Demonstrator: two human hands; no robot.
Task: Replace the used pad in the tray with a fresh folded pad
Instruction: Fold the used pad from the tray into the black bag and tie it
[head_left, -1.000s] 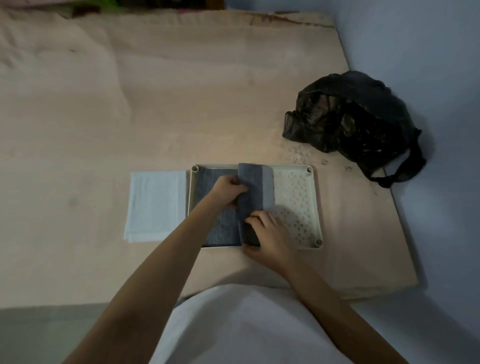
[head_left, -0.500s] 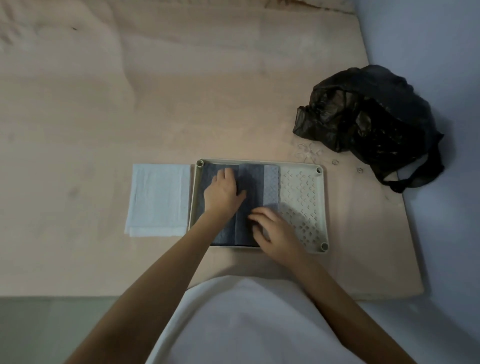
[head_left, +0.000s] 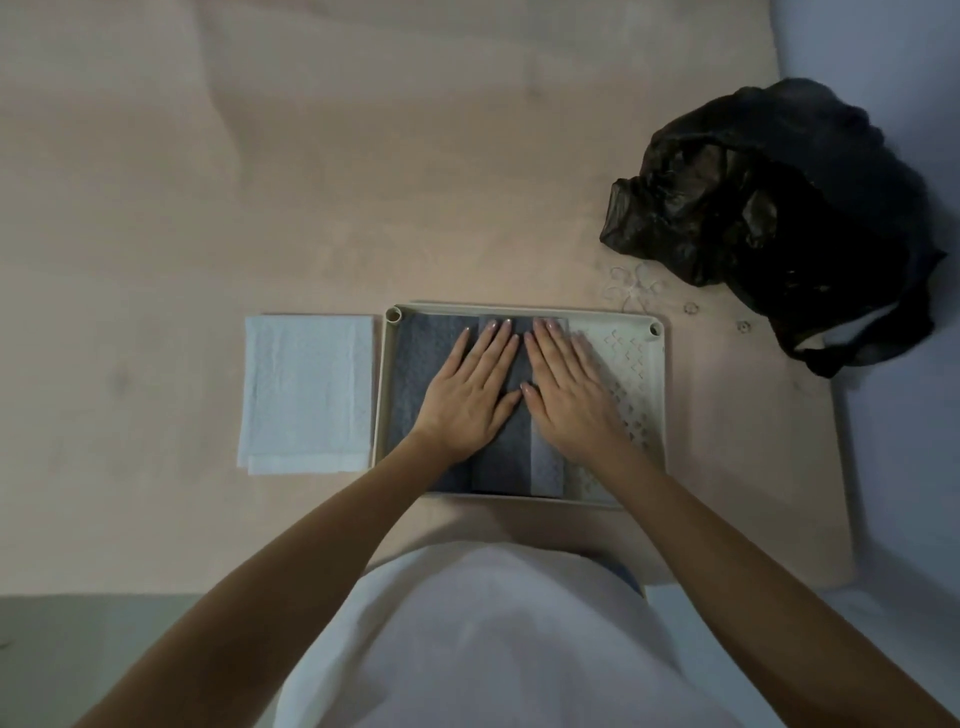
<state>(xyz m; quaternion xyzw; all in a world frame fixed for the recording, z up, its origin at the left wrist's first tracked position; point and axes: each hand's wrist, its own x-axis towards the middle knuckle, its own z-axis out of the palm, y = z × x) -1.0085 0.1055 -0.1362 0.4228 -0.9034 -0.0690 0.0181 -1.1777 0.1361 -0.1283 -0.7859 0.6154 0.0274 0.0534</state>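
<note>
A cream tray (head_left: 655, 415) with a perforated floor lies on the beige surface in front of me. A dark grey used pad (head_left: 415, 364) fills its left part, folded over on itself toward the middle. My left hand (head_left: 470, 395) and my right hand (head_left: 563, 395) lie flat side by side on the folded pad, fingers stretched out and pointing away from me, holding nothing. The perforated right part of the tray is bare. A white folded fresh pad (head_left: 306, 392) lies flat just left of the tray.
A crumpled black plastic bag (head_left: 769, 208) sits at the right edge of the beige surface (head_left: 363, 156), beyond the tray. A few small clear rings (head_left: 690, 307) lie between bag and tray. A bluish wall runs along the right.
The grey flap has been laid down flat onto the pad. Both hands went from pinching its edge to pressing flat on top of it, and the camera moved closer.
</note>
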